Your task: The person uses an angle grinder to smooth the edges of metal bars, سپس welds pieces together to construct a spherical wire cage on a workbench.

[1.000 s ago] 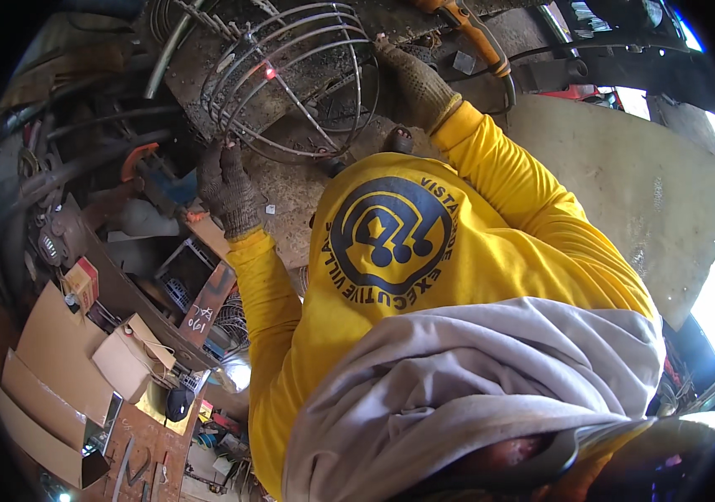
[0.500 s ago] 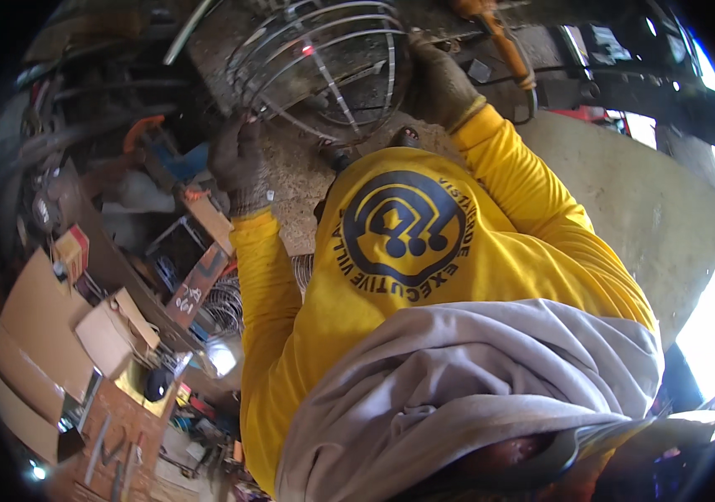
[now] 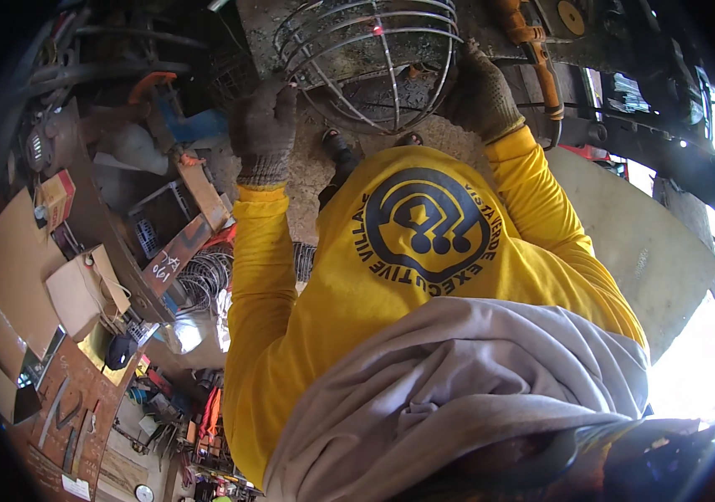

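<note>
A round cage of bent metal rods (image 3: 393, 77) is in front of me at the top of the view, over the edge of a dark worktable. One of its rod crossings shows a bright red spot. My left hand (image 3: 264, 134), in a dark knit work glove, is closed at the cage's left rim with the thumb upward. On the opposite side, my right hand (image 3: 485, 96), gloved the same way, is closed around the right rim; its fingers are partly hidden. An orange power tool (image 3: 529, 38) lies just right of that hand, on the worktable.
A large pale sheet panel (image 3: 633, 226) stands at my right. To my left are cardboard boxes (image 3: 19, 276), a brown board with hand tools (image 3: 69, 410), and coils of wire (image 3: 204, 280). A round disc (image 3: 571, 17) lies beyond the power tool.
The whole view has shifted, so the cage, both hands and the power tool appear farther right. Both hands stay at the cage's rim.
</note>
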A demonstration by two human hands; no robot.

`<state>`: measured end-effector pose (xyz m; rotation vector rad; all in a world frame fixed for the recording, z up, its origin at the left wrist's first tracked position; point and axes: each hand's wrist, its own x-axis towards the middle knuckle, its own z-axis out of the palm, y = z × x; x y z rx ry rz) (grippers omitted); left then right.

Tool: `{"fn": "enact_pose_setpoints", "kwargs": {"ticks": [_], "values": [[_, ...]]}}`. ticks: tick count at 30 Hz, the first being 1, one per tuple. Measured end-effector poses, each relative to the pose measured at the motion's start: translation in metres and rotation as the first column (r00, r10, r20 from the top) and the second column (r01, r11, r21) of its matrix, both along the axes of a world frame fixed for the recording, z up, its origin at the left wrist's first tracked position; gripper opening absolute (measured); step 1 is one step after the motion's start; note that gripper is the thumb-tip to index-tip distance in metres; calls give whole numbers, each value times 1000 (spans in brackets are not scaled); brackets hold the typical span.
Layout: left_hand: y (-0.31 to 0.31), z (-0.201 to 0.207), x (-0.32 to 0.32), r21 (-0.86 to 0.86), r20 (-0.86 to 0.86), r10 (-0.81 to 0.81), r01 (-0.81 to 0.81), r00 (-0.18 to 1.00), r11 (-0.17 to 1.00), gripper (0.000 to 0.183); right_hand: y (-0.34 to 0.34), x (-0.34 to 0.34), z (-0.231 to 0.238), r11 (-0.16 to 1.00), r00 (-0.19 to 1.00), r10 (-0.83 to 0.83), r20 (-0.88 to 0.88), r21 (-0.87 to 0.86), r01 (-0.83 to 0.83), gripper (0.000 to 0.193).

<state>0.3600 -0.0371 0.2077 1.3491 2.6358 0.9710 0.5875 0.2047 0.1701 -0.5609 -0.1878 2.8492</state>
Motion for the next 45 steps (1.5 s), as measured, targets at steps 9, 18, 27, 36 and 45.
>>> {"fn": "enact_pose_setpoints", "kwargs": {"ticks": [9,18,27,36,45], "values": [[-9,-33,-15,294,286,-16,-72,958,953,23,-12,-11,26,997,998,0,56,74,-4,46],[-3,-26,-20,200,-89,-75,92,993,976,18,-7,-3,27,996,986,84,-145,25,-81,48],[-1,-34,-21,114,-135,-99,115,986,987,23,-29,-21,68,972,879,-178,441,218,88,41],[-4,-50,-36,251,-109,-209,230,972,940,22,-21,-18,31,979,966,-151,211,166,117,43],[0,-37,-30,219,-100,-205,222,974,950,24,-25,-20,34,966,953,-172,249,234,113,50]]}}
